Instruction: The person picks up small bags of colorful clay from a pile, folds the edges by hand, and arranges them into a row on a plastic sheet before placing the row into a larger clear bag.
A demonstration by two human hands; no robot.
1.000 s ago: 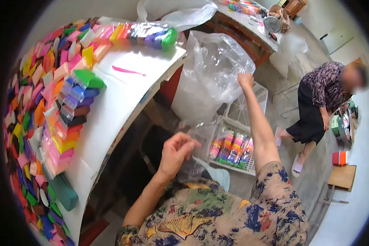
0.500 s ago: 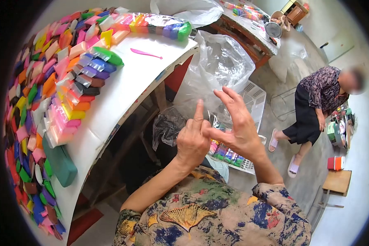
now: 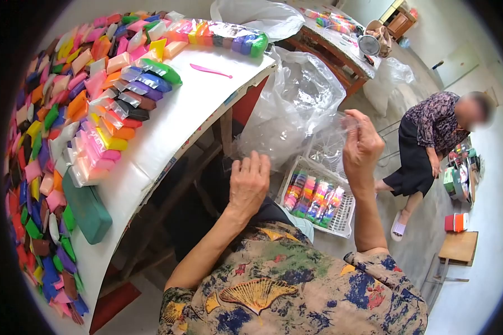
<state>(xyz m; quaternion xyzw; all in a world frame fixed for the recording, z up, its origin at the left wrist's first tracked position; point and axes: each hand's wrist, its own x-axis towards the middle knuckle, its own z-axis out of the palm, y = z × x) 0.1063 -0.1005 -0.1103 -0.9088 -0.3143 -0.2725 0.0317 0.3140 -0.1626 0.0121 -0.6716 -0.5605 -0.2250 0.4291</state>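
Observation:
My left hand [image 3: 249,183] is closed, its curled fingers against the lower edge of a large clear plastic bag [image 3: 288,103]; what they grip cannot be made out. Farther right, my right hand [image 3: 364,144] is raised and pinches a thin piece of clear plastic [image 3: 343,124] between thumb and fingers. Between and below the hands, a white basket [image 3: 345,219] holds several clear packs of coloured clay [image 3: 313,200].
Many coloured packets [image 3: 53,162] cover the left of the white table [image 3: 167,106], with a pink tool [image 3: 211,71] and a green case [image 3: 86,209]. A person [image 3: 430,134] sits at the right. Another table [image 3: 318,34] stands behind.
My hands have moved apart, the left slightly down and left, the right up and right. Clear plastic now shows at the right fingers, and the basket is more exposed.

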